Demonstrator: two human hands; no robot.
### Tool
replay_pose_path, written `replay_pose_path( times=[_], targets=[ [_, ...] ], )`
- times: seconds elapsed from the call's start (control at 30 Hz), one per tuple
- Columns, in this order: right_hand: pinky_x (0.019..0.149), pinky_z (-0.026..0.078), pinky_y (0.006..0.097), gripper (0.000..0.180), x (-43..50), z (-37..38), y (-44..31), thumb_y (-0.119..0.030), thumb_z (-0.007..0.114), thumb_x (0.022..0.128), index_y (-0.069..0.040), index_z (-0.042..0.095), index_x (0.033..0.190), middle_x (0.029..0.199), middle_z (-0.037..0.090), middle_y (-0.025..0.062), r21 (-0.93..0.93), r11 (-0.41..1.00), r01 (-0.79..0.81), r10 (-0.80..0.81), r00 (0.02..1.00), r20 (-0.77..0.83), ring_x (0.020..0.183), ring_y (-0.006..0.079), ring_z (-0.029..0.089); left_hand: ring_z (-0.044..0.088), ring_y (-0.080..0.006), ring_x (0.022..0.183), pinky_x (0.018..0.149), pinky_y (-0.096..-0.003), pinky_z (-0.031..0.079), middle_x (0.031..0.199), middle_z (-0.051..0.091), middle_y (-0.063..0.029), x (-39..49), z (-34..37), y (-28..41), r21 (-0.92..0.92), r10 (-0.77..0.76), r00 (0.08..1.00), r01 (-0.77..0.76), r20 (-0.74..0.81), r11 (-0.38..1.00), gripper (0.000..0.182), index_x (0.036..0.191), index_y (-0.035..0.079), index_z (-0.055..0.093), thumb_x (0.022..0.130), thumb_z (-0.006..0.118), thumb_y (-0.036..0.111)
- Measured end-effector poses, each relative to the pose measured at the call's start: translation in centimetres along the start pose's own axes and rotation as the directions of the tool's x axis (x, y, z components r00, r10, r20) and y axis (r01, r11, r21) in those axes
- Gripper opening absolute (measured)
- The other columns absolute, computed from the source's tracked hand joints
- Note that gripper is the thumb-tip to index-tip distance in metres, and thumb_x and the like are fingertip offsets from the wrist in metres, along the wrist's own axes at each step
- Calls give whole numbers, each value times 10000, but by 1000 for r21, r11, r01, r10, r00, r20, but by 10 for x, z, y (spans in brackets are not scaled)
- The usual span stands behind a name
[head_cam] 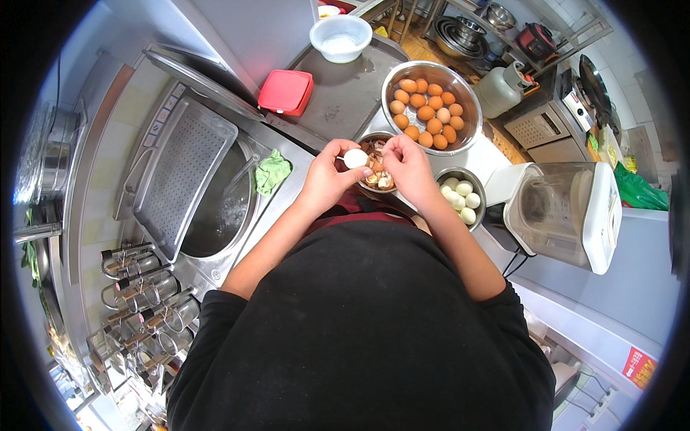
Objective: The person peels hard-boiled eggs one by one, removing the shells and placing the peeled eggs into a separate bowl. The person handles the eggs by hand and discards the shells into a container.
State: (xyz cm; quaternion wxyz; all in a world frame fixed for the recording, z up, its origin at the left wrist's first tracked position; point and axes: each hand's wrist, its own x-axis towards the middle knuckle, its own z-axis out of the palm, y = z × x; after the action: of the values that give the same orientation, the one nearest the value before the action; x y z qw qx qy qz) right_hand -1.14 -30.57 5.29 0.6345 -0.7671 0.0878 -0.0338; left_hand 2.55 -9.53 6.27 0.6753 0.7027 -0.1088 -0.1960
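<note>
My left hand (338, 170) holds a partly peeled egg (356, 158), its white side facing up, with some brown shell at its right edge. Close beside it, my right hand (405, 166) has its thumb and fingertips pinched together; whether a shell piece sits between them is hidden. Both hands are over a metal bowl (362, 141) of broken brown eggshells (384, 178). Beyond my right hand stands a large steel bowl (474, 108) of brown eggs (426, 112). Peeled white eggs (464, 188) fill a smaller steel bowl (483, 188) by my right forearm.
A red lidded box (285, 91) and a whitish plastic basin (340, 39) stand on a dark tray (337, 102). At left are a perforated metal tray (186, 167), a round vat of liquid (218, 215) and a green cloth (273, 171). A clear-fronted appliance (560, 207) is at right.
</note>
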Motion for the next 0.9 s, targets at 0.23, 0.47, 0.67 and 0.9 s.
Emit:
replay_pose_path(
  times=[0.23, 0.47, 0.67, 0.9],
  targets=[
    [728, 555, 369, 111, -13, -2, -28, -89, 753, 990, -26, 729, 1078, 893, 730, 121, -219, 972, 86, -57, 989, 137, 775, 225, 702, 699, -102, 1005, 887, -279, 600, 1137, 703, -30, 1, -4, -12, -59, 26, 1000, -26, 6, 998, 461, 1298, 23, 640, 920, 903, 47],
    [715, 557, 388, 72, -12, 3, -29, -87, 778, 958, -34, 758, 1003, 899, 740, 114, -249, 932, 264, -225, 959, 174, 780, 244, 710, 715, -102, 926, 823, -289, 597, 1050, 744, -33, -6, -2, 12, 248, 67, 998, -66, 7, 967, 405, 1245, 30, 671, 913, 899, 72],
    [671, 516, 362, 93, 0, -3, -12, -67, 760, 943, -29, 681, 975, 832, 673, 96, -246, 962, 115, -91, 990, 107, 739, 208, 651, 710, -94, 894, 804, -286, 593, 1023, 753, -23, -6, -2, 12, 293, 95, 996, -90, -2, 952, 409, 1236, 35, 678, 905, 911, 83],
    [793, 580, 537, 80, -3, -12, 1, -81, 719, 904, -36, 677, 954, 892, 741, 182, -768, 606, 207, -144, 978, 150, 877, 420, 736, 696, -138, 1102, 963, -307, 587, 1192, 711, -40, 0, -6, -12, -133, 29, 998, -20, 61, 991, 410, 1336, 29, 596, 983, 796, -29]
  ],
)
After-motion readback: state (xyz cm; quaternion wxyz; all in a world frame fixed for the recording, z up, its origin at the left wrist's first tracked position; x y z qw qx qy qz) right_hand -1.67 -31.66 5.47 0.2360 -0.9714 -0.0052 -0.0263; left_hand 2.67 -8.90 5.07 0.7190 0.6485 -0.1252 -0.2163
